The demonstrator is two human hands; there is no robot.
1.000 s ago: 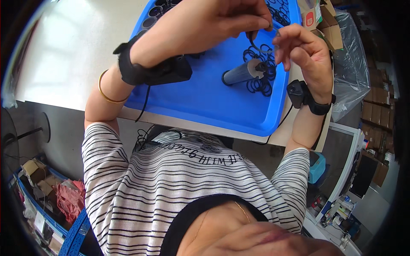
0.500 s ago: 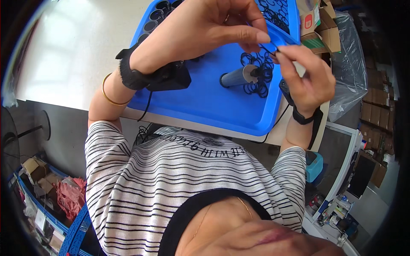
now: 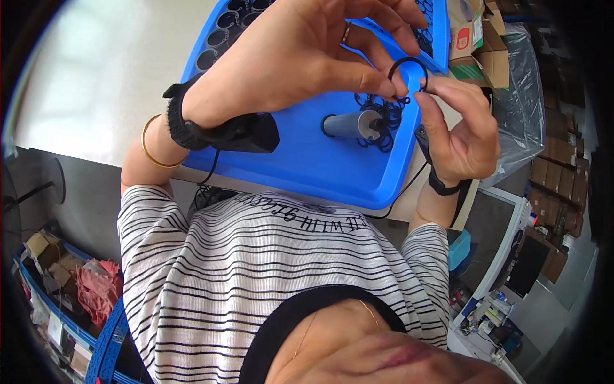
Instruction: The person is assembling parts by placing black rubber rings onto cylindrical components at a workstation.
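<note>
Between my two hands, above the right part of a blue tray [image 3: 297,169], is a thin black circlip [image 3: 408,59] with a small eyelet at one end. My left hand [image 3: 320,61] pinches its left side between thumb and finger, the other fingers spread. My right hand [image 3: 465,131] grips its right side between thumb and forefinger. Below them in the tray lies a grey cylinder [image 3: 348,125] with a dark end. Several loose black circlips [image 3: 387,137] are heaped beside and behind it.
Round dark-walled cups [image 3: 218,38] line the tray's far left. Another blue tray [image 3: 441,54] with black rings stands at the far right, near an open cardboard box [image 3: 491,57] and clear plastic sheeting [image 3: 521,102]. A black device [image 3: 252,133] is strapped at my left wrist.
The circlip has turned to show its round shape, where before it looked nearly edge-on. Both hands have come slightly lower, and my left fingers have spread more.
</note>
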